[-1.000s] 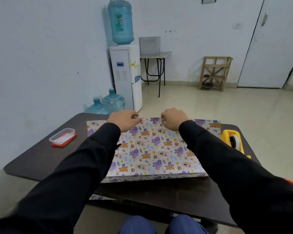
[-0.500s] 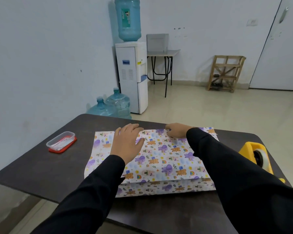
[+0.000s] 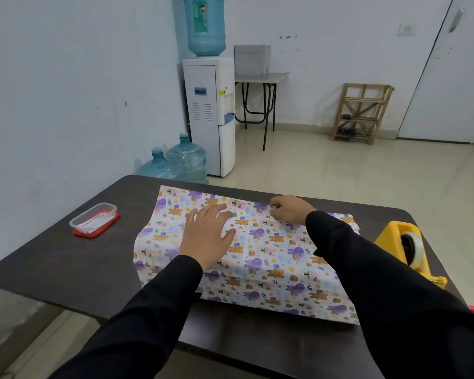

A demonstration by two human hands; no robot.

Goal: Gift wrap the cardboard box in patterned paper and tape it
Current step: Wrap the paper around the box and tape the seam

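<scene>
Head view: my left hand (image 3: pixel 207 236) lies flat, fingers spread, pressing the paper (image 3: pixel 260 250); my right hand (image 3: pixel 292 210) curls, pinching its far edge. The box, hidden beneath, sits mid-table (image 3: pixel 66 258), long axis left to right. Risk, I judge: easing pressure before taping lets the flap spring back. A dispenser (image 3: pixel 394 242) stands right.

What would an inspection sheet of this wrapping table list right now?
Surface: dark table.
Job's things: patterned paper draped over a box shape, the box itself hidden; yellow tape dispenser at the right.
Clutter: clear container with a red lid, at the left.
Hands: left hand pressing flat on the paper; right hand pinching its far edge.
Cables: nothing seen.
Surroundings: water dispenser, spare bottles, wooden rack, door.
</scene>
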